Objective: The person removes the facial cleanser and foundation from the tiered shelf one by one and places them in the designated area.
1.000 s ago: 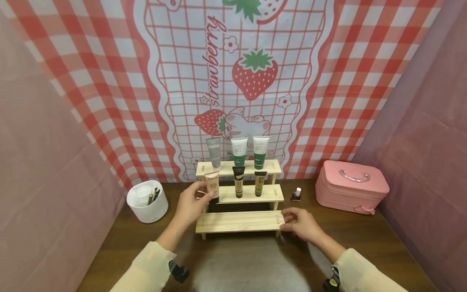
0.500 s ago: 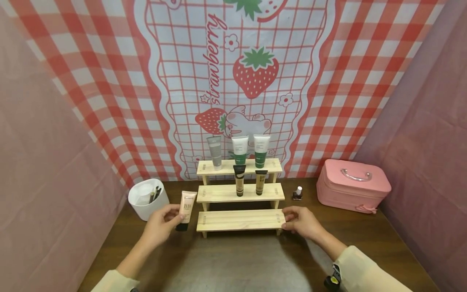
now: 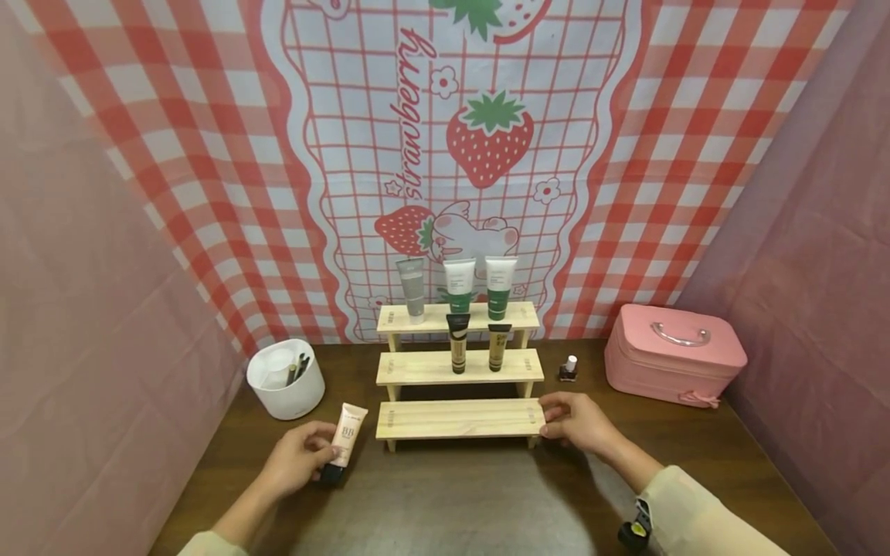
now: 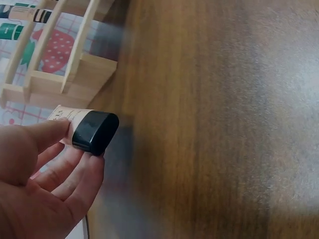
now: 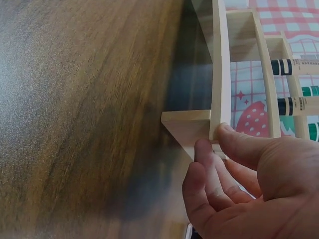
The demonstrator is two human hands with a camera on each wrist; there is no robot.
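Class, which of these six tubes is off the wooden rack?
The pale pink BB tube, held in the left hand; the other five tubes stand on the rack.

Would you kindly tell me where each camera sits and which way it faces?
Head: worn on the head, facing forward and down at the shelf; left hand, right hand and parts of both sleeves show.
Left wrist: worn there, facing the BB tube; the left hand shows.
Right wrist: worn there, facing the shelf's end; the right hand shows.
Shared: both wrist views include the shelf and table.
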